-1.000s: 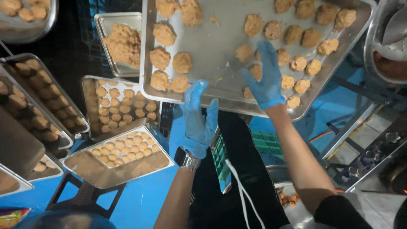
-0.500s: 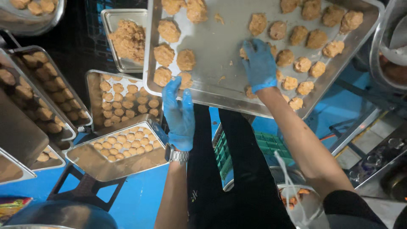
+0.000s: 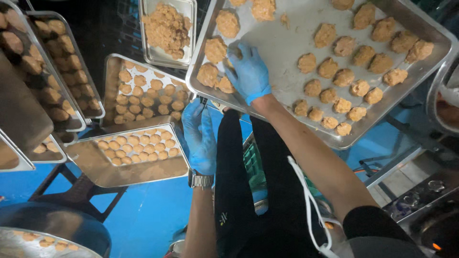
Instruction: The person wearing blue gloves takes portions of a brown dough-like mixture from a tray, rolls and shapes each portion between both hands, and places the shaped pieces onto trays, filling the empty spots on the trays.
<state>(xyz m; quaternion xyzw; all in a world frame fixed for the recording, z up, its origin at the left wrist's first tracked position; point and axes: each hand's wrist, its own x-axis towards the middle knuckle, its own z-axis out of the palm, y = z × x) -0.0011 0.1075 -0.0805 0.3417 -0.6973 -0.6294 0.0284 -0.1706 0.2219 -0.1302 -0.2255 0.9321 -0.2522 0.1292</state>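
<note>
Head cam looks straight down at 2 blue-gloved hands over metal trays of breaded patties. Right hand [image 3: 248, 71] rests on the big tray [image 3: 287, 43] near its lower-left corner, fingers curled round a breaded patty [image 3: 234, 51] and gripping it; more patties sit just beside it, e.g. 1 at [image 3: 215, 49] and 1 at [image 3: 208, 74]. Rest of the tray carries approx 2 rows of patties [image 3: 334, 67] toward the right, w/ bare metal between them and the hand. Left hand [image 3: 200, 136] hangs below the tray's front edge, fingers straight and spread, holding nothing, a wristwatch [image 3: 201, 180] on the wrist. Just to its left sits a small tray [image 3: 119, 169] w/ smaller nuggets [image 3: 136, 148] packed in rows at its far end. Behind that, another tray of nuggets [image 3: 143, 93], and a narrow tray heaped w/ loose crumb mix [image 3: 167, 28]. At far left more filled trays [image 3: 57, 62] overlap. Person wears dark trousers; a white cord [image 3: 306, 200] dangles by the right arm. Floor [image 3: 143, 215] is blue.
</note>
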